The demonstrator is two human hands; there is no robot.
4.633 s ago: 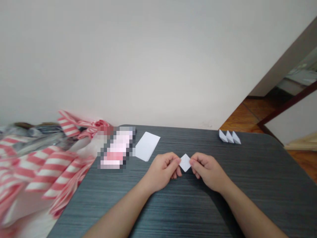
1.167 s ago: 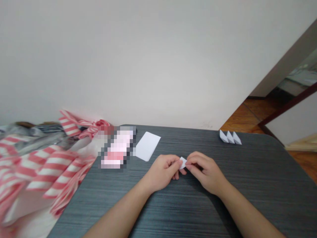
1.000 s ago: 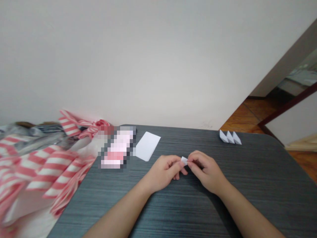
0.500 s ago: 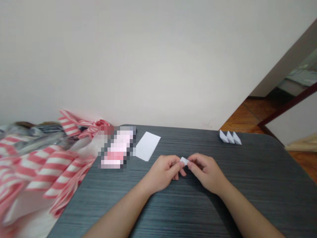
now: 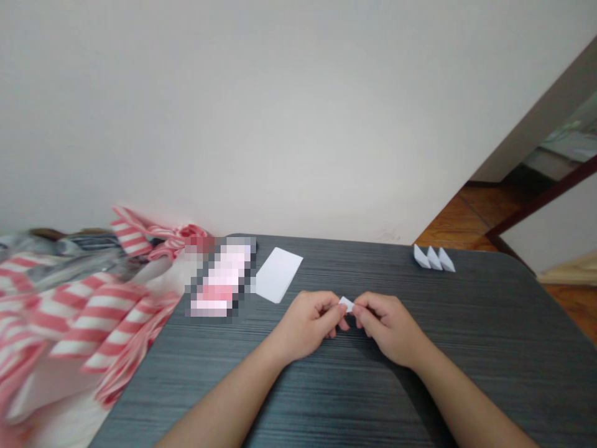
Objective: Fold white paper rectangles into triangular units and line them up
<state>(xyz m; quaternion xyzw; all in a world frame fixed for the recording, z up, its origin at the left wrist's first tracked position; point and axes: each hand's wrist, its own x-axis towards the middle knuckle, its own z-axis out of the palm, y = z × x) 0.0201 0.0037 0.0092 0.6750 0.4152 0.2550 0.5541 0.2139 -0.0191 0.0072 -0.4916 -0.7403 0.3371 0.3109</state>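
Note:
A small folded piece of white paper (image 5: 346,303) is pinched between my two hands above the dark tabletop. My left hand (image 5: 311,322) grips its left side with thumb and forefinger, while my right hand (image 5: 388,325) pinches its right side. Fingertips cover much of the paper, so its full shape is hidden. Beyond my left hand lies a stack or sheet of white paper (image 5: 278,275). Folded white paper pieces (image 5: 433,258) with pointed tips stand in a row at the far right.
The dark wood-grain table (image 5: 308,398) meets a pale wall (image 5: 298,124) at the back. A pixelated flat object (image 5: 221,277) lies at the table's left edge. Red-and-white striped cloth (image 5: 97,317) is heaped beside the table. Wooden floor (image 5: 448,224) shows at right.
My right hand's fingers have shifted slightly and closed more on the folded paper's right side. The paper's visible part looks a little smaller. Everything else stays put.

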